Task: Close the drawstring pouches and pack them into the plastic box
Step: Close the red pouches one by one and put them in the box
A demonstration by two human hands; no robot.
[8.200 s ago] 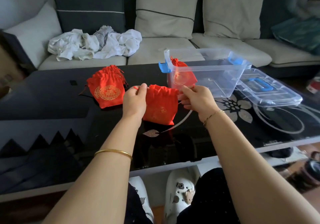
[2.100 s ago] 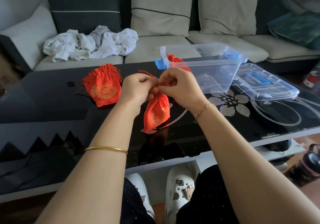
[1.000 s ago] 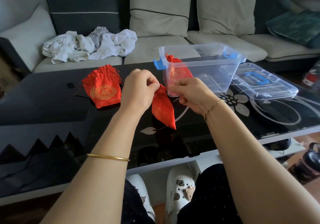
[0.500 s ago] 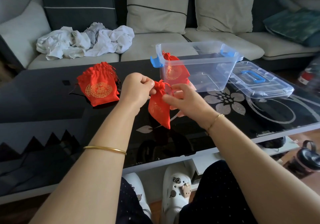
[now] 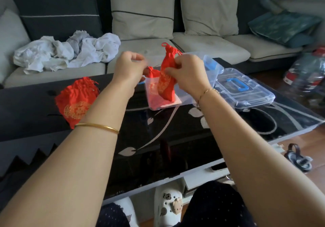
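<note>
Head view: the right hand [image 5: 186, 73] is gripping a red pouch [image 5: 167, 79] around its upper body, fingers and thumb curling into the cloth. It is holding the pouch upright, with the gathered neck and a cord loop pointing up. The pouch is hanging at the near-left end of the clear plastic box [image 5: 215, 72]; whether its lower end is inside the wall cannot be told. The left hand [image 5: 130, 66] is sitting just beside it, apart from the right hand, with its fingers curling inward. The fingertips are blurring, so whether they are pinching a cord cannot be told. A second pouch [image 5: 152, 73] is lying inside the box, showing between the two hands with its neck bunched. A third pouch [image 5: 75, 102] is resting on the black glass table [image 5: 175, 131], left of the box and partly hidden by the left forearm. The box lid [image 5: 246, 89], with its blue handle, is lying flat on the table to the right of the box, touching it. A heap of white cloth [image 5: 70, 52] is sitting on the sofa [image 5: 211, 45] behind
</note>
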